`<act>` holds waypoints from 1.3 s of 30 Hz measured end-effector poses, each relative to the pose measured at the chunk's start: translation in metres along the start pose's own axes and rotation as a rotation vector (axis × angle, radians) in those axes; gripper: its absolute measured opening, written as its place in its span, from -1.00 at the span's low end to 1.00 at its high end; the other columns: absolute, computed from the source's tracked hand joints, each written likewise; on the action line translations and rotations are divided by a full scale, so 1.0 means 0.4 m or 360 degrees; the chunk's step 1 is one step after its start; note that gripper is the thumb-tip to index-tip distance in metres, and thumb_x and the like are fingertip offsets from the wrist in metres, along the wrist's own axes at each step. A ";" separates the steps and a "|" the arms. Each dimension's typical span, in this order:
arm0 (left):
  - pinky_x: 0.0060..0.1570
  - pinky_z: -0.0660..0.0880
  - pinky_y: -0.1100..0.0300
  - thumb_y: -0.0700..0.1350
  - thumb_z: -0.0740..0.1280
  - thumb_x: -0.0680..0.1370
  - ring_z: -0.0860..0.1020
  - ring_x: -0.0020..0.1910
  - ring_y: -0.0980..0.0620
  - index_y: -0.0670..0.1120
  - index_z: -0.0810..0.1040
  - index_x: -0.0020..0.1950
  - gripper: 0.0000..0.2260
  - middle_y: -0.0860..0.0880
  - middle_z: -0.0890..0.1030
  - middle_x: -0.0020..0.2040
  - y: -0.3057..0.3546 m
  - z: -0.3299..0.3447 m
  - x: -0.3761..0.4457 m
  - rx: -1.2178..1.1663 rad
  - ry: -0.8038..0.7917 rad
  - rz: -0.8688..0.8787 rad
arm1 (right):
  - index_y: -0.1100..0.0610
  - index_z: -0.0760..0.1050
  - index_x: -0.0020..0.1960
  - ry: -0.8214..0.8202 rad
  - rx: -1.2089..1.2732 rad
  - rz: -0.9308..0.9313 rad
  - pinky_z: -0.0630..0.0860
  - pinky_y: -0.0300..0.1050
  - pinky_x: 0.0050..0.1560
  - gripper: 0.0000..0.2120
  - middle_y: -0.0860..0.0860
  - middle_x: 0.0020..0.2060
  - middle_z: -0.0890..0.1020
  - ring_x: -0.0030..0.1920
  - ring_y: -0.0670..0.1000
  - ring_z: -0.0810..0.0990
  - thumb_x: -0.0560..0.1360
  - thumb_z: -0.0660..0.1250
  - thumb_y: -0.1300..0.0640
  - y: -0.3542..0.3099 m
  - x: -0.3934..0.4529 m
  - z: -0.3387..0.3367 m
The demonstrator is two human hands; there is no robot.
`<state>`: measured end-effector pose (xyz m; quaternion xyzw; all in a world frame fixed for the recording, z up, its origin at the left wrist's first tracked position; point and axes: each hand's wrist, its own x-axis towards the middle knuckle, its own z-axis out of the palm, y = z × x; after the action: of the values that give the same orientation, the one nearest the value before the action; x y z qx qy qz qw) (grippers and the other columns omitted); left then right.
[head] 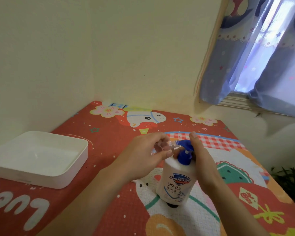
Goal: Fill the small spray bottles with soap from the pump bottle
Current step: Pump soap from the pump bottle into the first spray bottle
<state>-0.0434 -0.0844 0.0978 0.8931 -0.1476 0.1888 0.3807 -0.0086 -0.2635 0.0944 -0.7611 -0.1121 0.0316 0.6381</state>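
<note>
While tilted at the nozzle (232,142), clear spray bottle (162,146).

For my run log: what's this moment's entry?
left hand holds small bottle at nozzle | right hand on pump bottle | tray empty

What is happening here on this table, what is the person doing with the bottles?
A person is filling a small clear bottle with soap from a white pump bottle that stands on the colourful tablecloth. The left hand holds the small bottle tilted, its mouth at the blue pump nozzle. The right hand rests on the pump head. A white tray sits to the left, apart from both.
</note>
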 end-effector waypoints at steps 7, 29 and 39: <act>0.07 0.52 0.13 0.03 0.41 0.53 0.56 0.03 0.25 0.07 0.54 0.16 -0.77 0.19 0.63 0.03 -0.004 0.007 0.001 -0.0002 0.0004 0.0006 | 0.13 0.68 -0.26 -0.0002 0.0007 0.0011 0.52 0.10 -0.02 -0.50 0.14 -0.21 0.72 -0.21 0.19 0.65 0.46 0.26 -0.28 0.001 0.000 -0.002; 0.06 0.53 0.13 0.01 0.41 0.54 0.57 0.02 0.24 0.07 0.53 0.17 -0.78 0.19 0.62 0.03 0.000 0.007 0.005 -0.0061 -0.0014 -0.0006 | 0.13 0.68 -0.26 0.0025 0.0033 0.0036 0.53 0.24 0.13 -0.31 0.14 -0.23 0.73 -0.08 0.27 0.67 0.39 0.08 -0.43 -0.014 -0.007 0.002; 0.08 0.53 0.06 0.05 0.40 0.54 0.55 0.06 0.21 0.10 0.51 0.16 -0.78 0.19 0.60 0.07 -0.021 0.026 -0.008 -0.0044 -0.0037 -0.0054 | 0.19 0.67 -0.28 0.0055 -0.0084 -0.0023 0.49 0.05 -0.12 -0.56 0.23 -0.27 0.68 -0.30 0.17 0.61 0.57 0.22 -0.05 0.000 0.002 -0.005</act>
<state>-0.0405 -0.0860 0.0843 0.8923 -0.1394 0.1699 0.3944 -0.0072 -0.2654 0.0948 -0.7773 -0.1073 0.0107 0.6198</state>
